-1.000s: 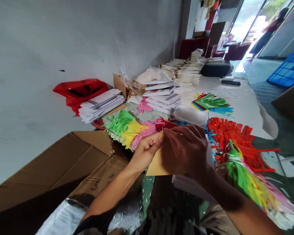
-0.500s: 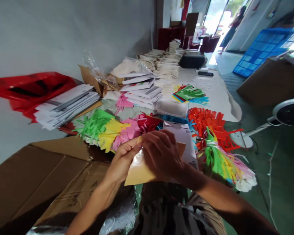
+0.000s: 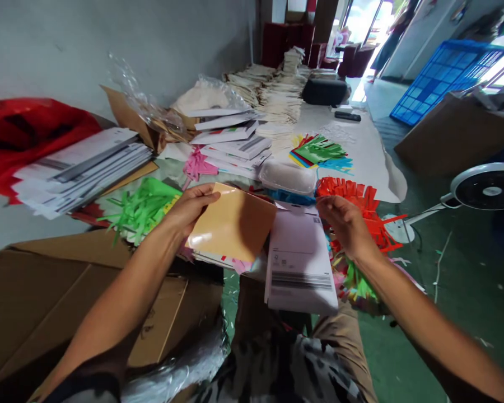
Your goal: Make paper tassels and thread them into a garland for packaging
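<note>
A glossy tan sheet of card (image 3: pixel 231 224) is held by its upper left edge, pinched between the thumb and fingers of my left hand (image 3: pixel 195 207). To its right lies a white printed packet (image 3: pixel 300 257) with a slotted tab at its top. My right hand (image 3: pixel 344 224) is at the packet's upper right corner, its fingers drawn together on that edge; the exact grip is partly hidden. Behind my left hand is a bunch of green paper fringe (image 3: pixel 145 204). Red fringed paper (image 3: pixel 348 193) lies just beyond my right hand.
A clear plastic tray (image 3: pixel 288 178) and multicoloured fringes (image 3: pixel 319 150) lie farther back. White printed packets (image 3: pixel 88 168) are stacked at left beside a red bag (image 3: pixel 37 134). A cardboard box (image 3: pixel 37 302) stands near my left arm, a fan (image 3: pixel 487 190) at right. A person stands by the doorway.
My right hand has left the tan card and moved right to the white packet's corner. My left hand has shifted left and up with the card, uncovering the packet.
</note>
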Demonstrator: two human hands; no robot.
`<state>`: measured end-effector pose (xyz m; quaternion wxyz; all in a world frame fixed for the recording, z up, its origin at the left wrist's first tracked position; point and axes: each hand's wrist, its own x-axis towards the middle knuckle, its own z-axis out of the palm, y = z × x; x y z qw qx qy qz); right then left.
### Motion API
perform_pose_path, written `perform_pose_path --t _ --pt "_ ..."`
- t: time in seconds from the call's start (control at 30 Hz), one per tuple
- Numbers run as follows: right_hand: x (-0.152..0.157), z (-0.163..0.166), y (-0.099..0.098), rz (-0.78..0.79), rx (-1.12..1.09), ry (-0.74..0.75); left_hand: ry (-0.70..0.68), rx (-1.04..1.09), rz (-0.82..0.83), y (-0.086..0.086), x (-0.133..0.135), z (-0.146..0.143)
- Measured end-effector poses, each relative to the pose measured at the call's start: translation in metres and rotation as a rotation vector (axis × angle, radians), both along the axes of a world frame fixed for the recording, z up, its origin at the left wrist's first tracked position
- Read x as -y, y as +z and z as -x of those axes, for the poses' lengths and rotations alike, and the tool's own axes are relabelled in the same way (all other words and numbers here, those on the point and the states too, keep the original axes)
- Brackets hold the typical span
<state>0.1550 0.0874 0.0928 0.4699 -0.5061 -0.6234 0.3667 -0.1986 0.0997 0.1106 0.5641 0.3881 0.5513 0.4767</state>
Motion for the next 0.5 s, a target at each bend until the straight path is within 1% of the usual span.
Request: perform_pose_path --t 0.07,0.17,0.23,0.27,0.3,0.33,0.4,0.43,0.5 --pt "-0.007 -0.006 -0.016 0.102 0.010 0.017 0.053 -0.143 -0.055 -0.013 -0.023 0.008" --pt "-0.013 -0.007 -0.026 0.200 0.031 0.026 0.120 -0.542 -0.120 -0.029 -0.041 0.018" --pt "-0.018 -0.006 -0.026 0.219 0.036 0.043 0.152 -0.721 -0.146 -0.033 -0.043 0.023" --pt "-0.021 -0.006 -0.025 0.213 0.041 0.052 0.163 -0.800 -0.192 -0.033 -0.040 0.022" --pt "-0.025 -0.006 -0.024 0.203 0.049 0.059 0.163 -0.889 -0.274 -0.033 -0.037 0.019" --pt "-0.030 -0.006 -0.024 0.198 0.060 0.064 0.146 -0.999 -0.389 -0.031 -0.033 0.012" --pt "-0.039 -0.006 -0.026 0.202 0.081 0.064 0.039 -1.199 -0.680 -0.030 -0.024 -0.012" --pt "-0.044 -0.007 -0.029 0.206 0.086 0.056 -0.056 -1.231 -0.792 -0.031 -0.019 -0.030" --pt "-0.053 -0.007 -0.035 0.216 0.076 0.037 -0.274 -1.215 -0.955 -0.036 -0.011 -0.070"
